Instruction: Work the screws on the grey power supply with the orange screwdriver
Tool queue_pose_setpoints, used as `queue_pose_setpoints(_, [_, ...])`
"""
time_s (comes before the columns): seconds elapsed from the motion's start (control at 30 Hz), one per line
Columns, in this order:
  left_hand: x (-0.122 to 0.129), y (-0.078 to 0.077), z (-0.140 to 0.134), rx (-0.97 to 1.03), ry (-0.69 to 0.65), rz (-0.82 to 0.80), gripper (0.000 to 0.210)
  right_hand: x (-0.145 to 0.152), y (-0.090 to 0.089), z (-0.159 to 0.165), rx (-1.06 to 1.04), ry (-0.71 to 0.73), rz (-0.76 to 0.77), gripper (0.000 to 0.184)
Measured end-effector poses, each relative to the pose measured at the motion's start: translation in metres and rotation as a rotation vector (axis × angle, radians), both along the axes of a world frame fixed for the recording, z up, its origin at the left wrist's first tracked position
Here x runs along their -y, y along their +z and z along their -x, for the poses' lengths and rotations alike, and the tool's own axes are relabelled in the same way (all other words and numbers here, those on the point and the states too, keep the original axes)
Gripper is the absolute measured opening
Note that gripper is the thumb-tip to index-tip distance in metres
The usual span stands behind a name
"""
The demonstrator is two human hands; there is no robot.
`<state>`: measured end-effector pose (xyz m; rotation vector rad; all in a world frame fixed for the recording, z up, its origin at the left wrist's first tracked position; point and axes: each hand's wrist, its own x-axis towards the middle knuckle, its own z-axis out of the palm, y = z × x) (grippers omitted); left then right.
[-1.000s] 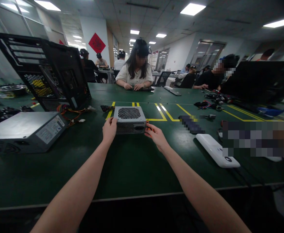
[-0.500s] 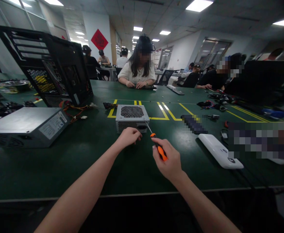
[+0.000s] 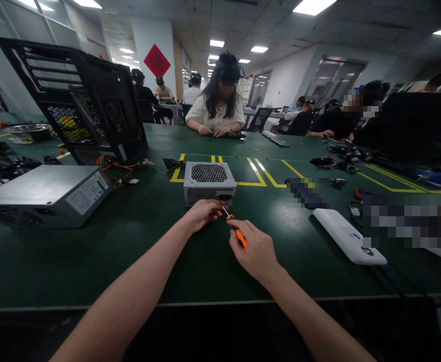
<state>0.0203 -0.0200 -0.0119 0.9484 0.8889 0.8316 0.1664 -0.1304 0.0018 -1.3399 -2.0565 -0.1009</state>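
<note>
A grey metal power supply unit (image 3: 210, 183) with a honeycomb vent on top sits on the green table in front of me. My right hand (image 3: 253, 250) is wrapped round the orange and black handle of a screwdriver (image 3: 240, 237). Its thin shaft points up and left, the tip meeting the fingers of my left hand (image 3: 205, 214). Those fingers are curled together just in front of the unit's near face, close to the power socket. Whatever they pinch there is too small to make out.
To the left lie a larger power supply (image 3: 45, 193) and an upright black computer case (image 3: 80, 105) with loose cables. A white device (image 3: 348, 236) and a blurred dark item (image 3: 306, 192) are at the right. Across the table sits a person (image 3: 219, 108).
The screwdriver tip has come down and left from the unit's upper right corner to my left fingers. My left hand has turned slightly, its fingers now at the tip.
</note>
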Motion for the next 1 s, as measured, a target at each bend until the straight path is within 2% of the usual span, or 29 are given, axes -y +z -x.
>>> queue_pose_setpoints(0.57, [0.006, 0.009, -0.002, -0.026, 0.029, 0.015, 0.020, -0.001, -0.001, 0.000, -0.011, -0.002, -0.012, 0.024])
queue_pose_setpoints(1.0, [0.005, 0.008, -0.001, -0.017, 0.009, 0.005, 0.019, 0.000, 0.000, 0.001, -0.017, -0.013, -0.009, 0.024])
